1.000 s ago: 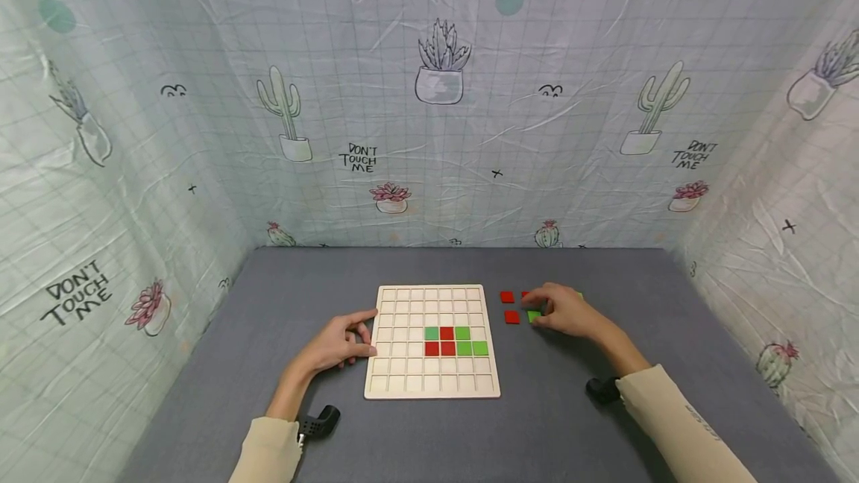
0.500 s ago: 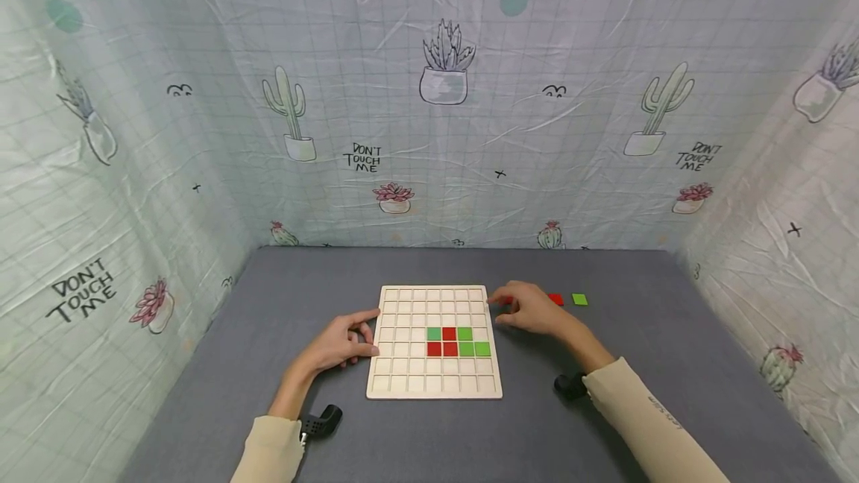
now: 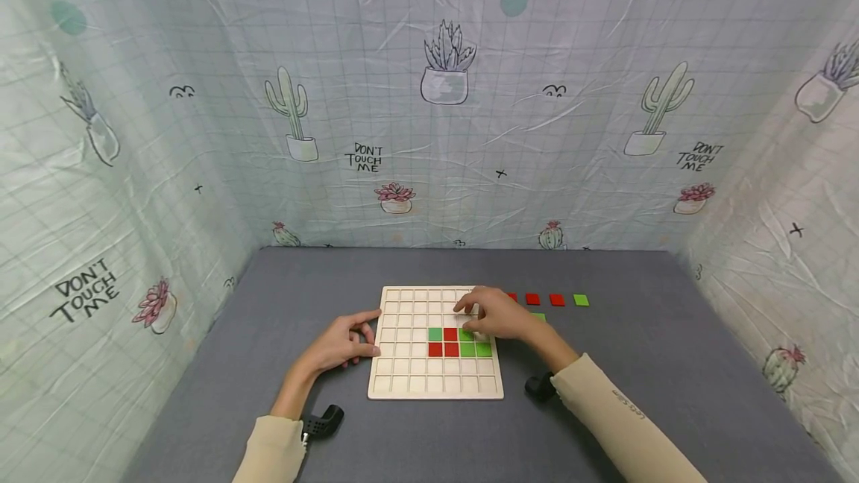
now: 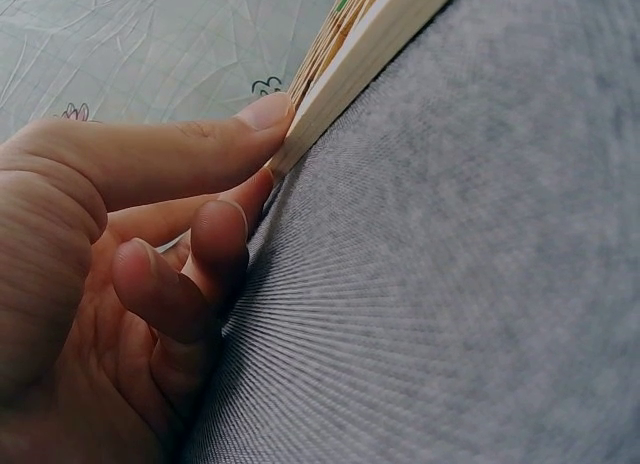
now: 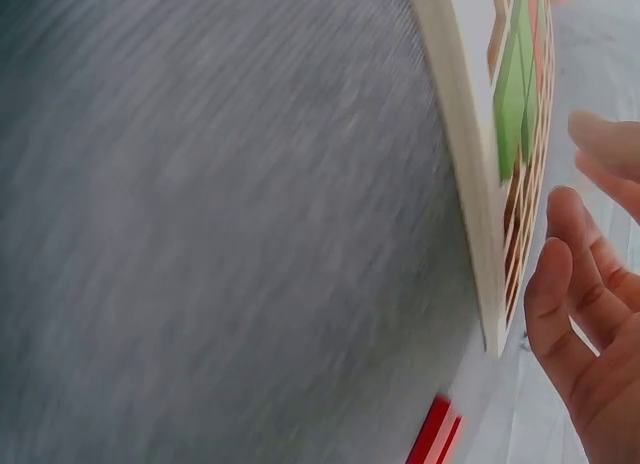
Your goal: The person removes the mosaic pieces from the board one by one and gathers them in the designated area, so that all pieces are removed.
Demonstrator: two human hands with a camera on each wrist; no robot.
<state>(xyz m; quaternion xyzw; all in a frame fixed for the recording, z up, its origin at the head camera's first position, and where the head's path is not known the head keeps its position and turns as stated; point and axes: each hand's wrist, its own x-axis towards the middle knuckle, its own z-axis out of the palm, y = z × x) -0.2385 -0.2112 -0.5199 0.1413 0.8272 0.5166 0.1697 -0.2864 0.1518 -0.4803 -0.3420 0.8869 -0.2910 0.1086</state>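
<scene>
A wooden grid board (image 3: 400, 367) lies on the grey table, with a teal-green tile (image 3: 435, 334), several red tiles (image 3: 444, 349) and several green tiles (image 3: 475, 349) in its cells. My left hand (image 3: 337, 341) touches the board's left edge with an extended index finger and thumb; its other fingers bend inward. Above the upper right part of the board is my right hand (image 3: 503, 315), thumb and index finger pointing down just over the green tiles. The frames do not show whether a tile is between them. In the right wrist view, the right fingers (image 5: 550, 284) stand apart from the board.
Loose red tiles (image 3: 532, 299) and loose green tiles (image 3: 581, 300) lie on the table (image 3: 604, 364) right of the board, partly hidden by the right hand. Behind the table hangs a cactus-print cloth (image 3: 470, 133). Each wrist wears a black camera (image 3: 323, 422).
My right hand has moved left from the loose tiles to above the board, uncovering several tiles. The left hand has stayed at the board's edge.
</scene>
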